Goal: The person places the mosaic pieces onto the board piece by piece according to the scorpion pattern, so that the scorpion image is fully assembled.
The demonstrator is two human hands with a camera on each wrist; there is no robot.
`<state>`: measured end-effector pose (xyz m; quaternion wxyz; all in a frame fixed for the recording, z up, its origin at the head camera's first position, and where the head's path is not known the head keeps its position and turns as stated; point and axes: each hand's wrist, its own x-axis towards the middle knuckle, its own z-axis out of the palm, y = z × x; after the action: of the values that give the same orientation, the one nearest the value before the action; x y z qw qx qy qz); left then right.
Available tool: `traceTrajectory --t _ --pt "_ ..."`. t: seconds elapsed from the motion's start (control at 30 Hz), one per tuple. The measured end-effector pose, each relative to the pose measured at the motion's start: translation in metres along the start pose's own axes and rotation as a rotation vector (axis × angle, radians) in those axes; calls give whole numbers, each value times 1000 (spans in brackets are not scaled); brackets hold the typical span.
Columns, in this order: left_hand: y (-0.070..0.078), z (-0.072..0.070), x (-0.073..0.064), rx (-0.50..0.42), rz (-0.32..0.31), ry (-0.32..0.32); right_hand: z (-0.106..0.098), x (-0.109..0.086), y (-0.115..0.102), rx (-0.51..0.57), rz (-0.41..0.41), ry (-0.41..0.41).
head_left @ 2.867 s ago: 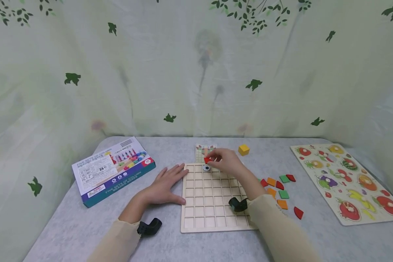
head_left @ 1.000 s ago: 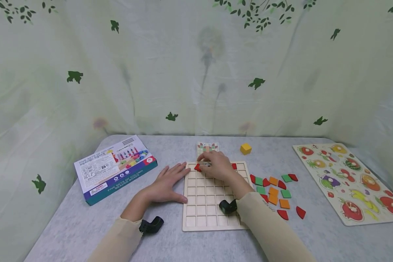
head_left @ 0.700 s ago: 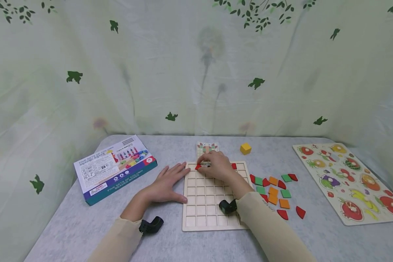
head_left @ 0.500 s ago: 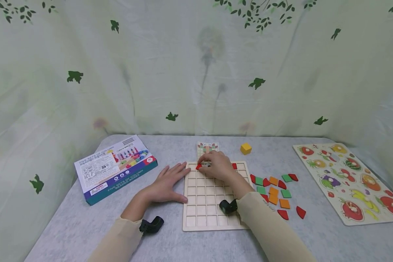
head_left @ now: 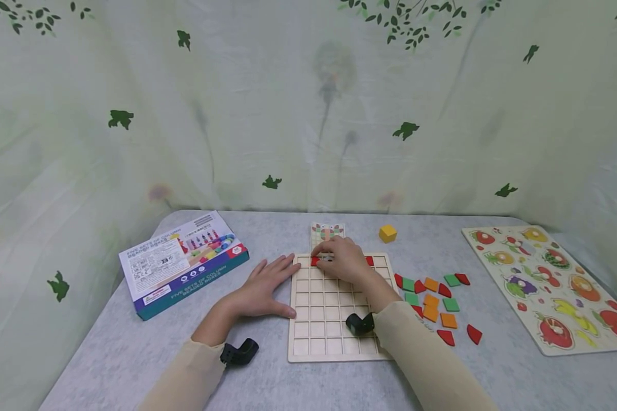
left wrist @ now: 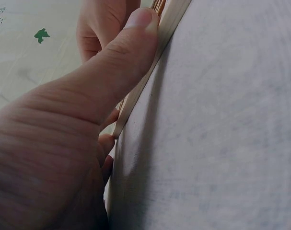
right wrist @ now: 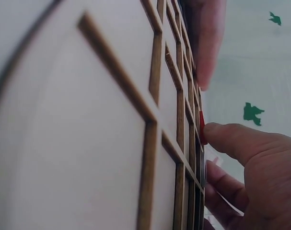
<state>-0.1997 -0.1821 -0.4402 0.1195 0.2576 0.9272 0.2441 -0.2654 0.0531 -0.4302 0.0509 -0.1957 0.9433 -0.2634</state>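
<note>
Grey mottled tabletop (head_left: 267, 348): it spreads under both your hands, like pale stone.
Pale green curtain (head_left: 226, 137): it rises behind the table, beyond your fingers, and folds in at both sides, printed with leaves and dark green birds.
Loose pieces, right of your right fingers: seven red pieces (head_left: 446, 337), four green squares (head_left: 451, 305), four orange squares (head_left: 448, 320); your sleeve may hide more.
Cube: one yellow cube (head_left: 388, 233), beyond and right of your right fingers.
Card: one picture card (head_left: 328, 228), just past your right fingertips.
Box: one printed box (head_left: 185, 262), left of your left fingers.
Fruit puzzle: one fruit board (head_left: 560, 297), well to the right of your right fingers.
Left hand (head_left: 262, 290): fingers straight and spread, fingertips and thumb touching the rim of the grid board (head_left: 316, 329).
Right hand (head_left: 345, 260): fingers bent, pinching one red piece (head_left: 315, 261) between thumb and index finger at the board's far row; a second red tile (head_left: 369, 261) lies in that row, right of your fingers.
Pointing: the board's lines run straight away from you and across; your fingers hide the pinched piece's point and long axis.
</note>
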Motion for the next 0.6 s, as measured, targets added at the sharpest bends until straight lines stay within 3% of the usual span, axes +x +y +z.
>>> traceTrajectory --t 0.37,0.6 --pt "0 0 2 0 -8 -1 1 3 1 -13 6 13" --pt "-2 2 1 4 -8 1 -1 2 0 4 15 -23"
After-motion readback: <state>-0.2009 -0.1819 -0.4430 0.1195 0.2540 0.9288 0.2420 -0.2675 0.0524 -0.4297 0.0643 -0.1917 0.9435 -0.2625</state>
